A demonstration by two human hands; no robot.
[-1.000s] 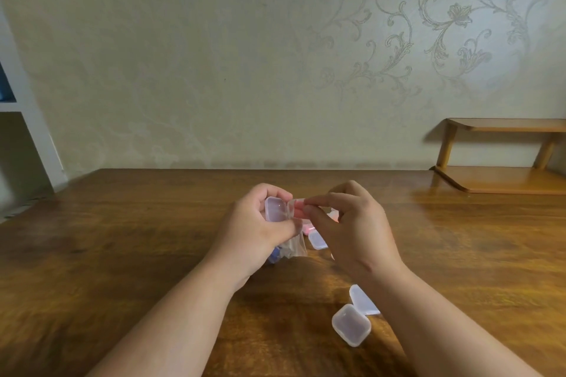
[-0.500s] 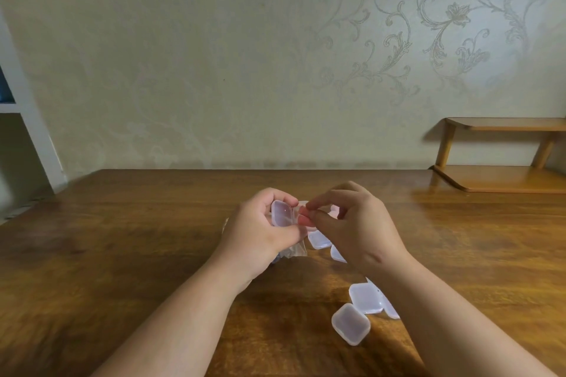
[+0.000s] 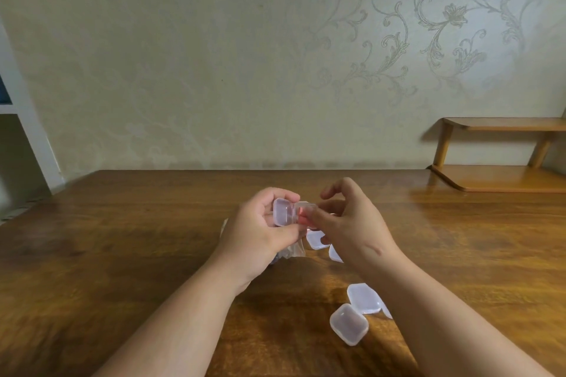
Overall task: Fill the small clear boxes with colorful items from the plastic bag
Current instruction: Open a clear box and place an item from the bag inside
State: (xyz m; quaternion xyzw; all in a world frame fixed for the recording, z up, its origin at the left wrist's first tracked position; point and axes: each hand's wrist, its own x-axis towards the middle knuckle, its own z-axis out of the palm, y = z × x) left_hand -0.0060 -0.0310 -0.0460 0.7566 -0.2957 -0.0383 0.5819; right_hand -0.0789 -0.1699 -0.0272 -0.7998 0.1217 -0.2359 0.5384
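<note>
Centrally, head view. The left hand curls around a small clear box whose two halves are spread apart. The same hand traps the plastic bag, which hangs crumpled at 6 o'clock below the palm. The right hand comes in from 3 o'clock and appears to pinch a red item at the box mouth, with its index finger lifted clear. Spare boxes lie on the tabletop at 5 o'clock from the hands, and further ones are partly hidden under the right wrist.

Handling, as judged: the box is light, thin-walled and smooth, so it is likely to slip or twist. It is best held by its side walls, leaving the hinge unstrained. The item is tiny and best taken at the fingertips. The bag is limp and gives no support.
</note>
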